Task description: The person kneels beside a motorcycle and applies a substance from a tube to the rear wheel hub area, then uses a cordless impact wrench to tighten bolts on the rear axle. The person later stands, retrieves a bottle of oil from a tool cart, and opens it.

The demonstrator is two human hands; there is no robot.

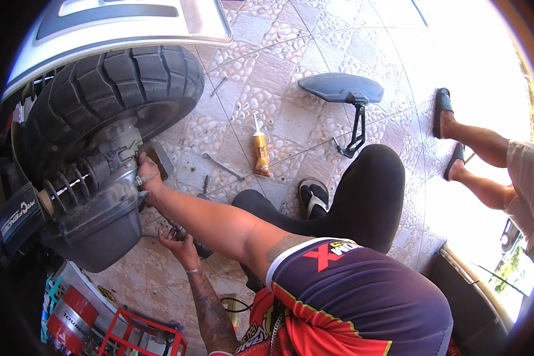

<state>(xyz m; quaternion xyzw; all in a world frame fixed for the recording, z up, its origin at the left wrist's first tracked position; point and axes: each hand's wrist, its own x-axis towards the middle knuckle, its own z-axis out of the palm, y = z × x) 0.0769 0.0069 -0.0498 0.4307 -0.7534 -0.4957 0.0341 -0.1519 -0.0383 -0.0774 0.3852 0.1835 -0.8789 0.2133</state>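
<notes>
Tiled floor (282, 74) underlies left hand (183, 249) gripping a tool (177, 231), right hand (151, 179) near wheel (121, 89), its hold unclear.

a dusty dark casing (104, 228) sits near a tool (178, 232), seemingly metal.

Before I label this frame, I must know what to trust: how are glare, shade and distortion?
Head view: glare bleaches the tiled floor toward upper right; same view: the tyre is shaded but readable, while the left hand's hold is harder to make out; same view: fisheye distortion bends lines, corners go black.
</notes>
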